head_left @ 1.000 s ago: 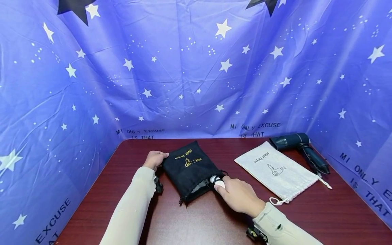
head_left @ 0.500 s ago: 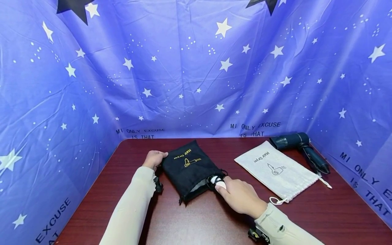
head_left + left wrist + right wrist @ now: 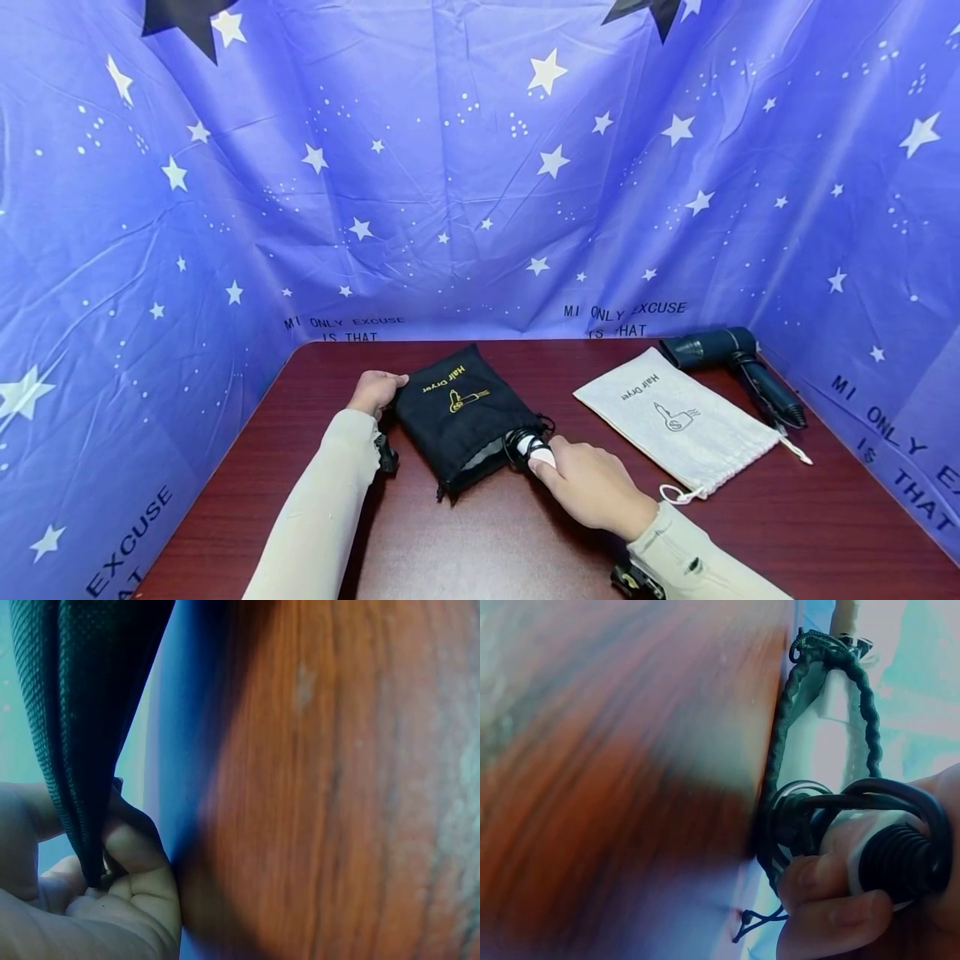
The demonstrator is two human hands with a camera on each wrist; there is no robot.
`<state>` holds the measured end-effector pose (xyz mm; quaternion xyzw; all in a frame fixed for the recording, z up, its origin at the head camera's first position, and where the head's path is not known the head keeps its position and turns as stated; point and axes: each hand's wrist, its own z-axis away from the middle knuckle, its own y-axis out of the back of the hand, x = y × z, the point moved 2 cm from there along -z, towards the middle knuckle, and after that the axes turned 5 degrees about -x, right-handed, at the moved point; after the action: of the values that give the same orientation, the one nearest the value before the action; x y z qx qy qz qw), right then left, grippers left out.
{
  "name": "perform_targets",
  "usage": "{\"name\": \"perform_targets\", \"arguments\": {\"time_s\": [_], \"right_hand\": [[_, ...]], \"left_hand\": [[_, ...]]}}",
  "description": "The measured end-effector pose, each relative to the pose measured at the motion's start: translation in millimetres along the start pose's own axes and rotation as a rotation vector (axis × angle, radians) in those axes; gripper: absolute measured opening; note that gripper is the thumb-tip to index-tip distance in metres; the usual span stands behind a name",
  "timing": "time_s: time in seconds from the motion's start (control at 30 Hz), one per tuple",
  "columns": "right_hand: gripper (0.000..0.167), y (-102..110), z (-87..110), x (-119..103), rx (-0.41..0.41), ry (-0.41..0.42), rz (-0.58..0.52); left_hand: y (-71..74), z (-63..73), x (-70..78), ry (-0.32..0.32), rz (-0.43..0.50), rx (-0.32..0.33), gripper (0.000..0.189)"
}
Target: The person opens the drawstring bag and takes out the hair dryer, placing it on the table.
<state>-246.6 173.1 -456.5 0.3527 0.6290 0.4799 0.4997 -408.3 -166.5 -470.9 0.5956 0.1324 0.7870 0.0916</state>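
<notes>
A black drawstring pouch (image 3: 442, 437) with gold "Hair Dryer" lettering lies on the table, its mouth towards the person. At its far left corner, my left hand (image 3: 377, 392) pinches the fabric between thumb and curled fingers; the left wrist view shows the folded black edge (image 3: 79, 765) in that pinch. My right hand (image 3: 596, 487) grips the white handle of a hair dryer (image 3: 541, 454) at the pouch's mouth. Black cord (image 3: 877, 787) is looped round the handle, beside the fingers (image 3: 840, 915). The rest of the dryer is inside the pouch, mostly hidden.
To the right lies a flat white drawstring pouch (image 3: 652, 408) with the same lettering. A dark hair dryer (image 3: 712, 346) lies behind it, near the table's back right corner. A blue starry curtain (image 3: 450, 208) surrounds the reddish wooden table (image 3: 450, 550).
The right hand has drawn slightly right and towards the person, and a little more white handle and cord shows. The left hand and the black pouch have shifted slightly left.
</notes>
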Motion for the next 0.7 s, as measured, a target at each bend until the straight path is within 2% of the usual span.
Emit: {"name": "perform_targets", "arguments": {"time_s": [0.7], "right_hand": [[0.032,2.2,6.9,2.8,0.003,0.015,0.002]], "left_hand": [[2.0,2.9,1.2,0.003,-0.068,-0.007,0.031]]}}
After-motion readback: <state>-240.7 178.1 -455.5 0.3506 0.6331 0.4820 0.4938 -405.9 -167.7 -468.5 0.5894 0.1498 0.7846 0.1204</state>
